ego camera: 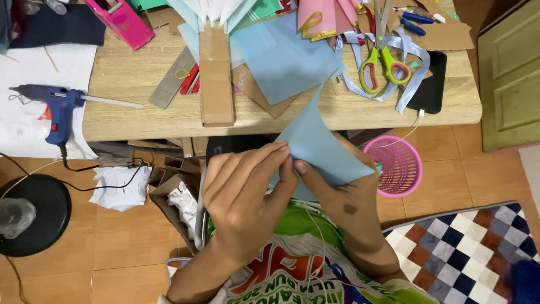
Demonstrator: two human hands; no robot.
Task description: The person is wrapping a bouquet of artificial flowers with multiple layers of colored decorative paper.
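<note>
Both hands — left hand (244,188), right hand (337,194) — pinch a light-blue paper sheet (320,149), each grip closed on it, below the bench (135,112).

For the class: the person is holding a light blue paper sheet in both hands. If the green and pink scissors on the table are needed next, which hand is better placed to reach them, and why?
Probably the right hand. The scissors lie on the right part of the table, above that hand, while the left hand pinches the blue paper at its left edge and could hold it.
</note>
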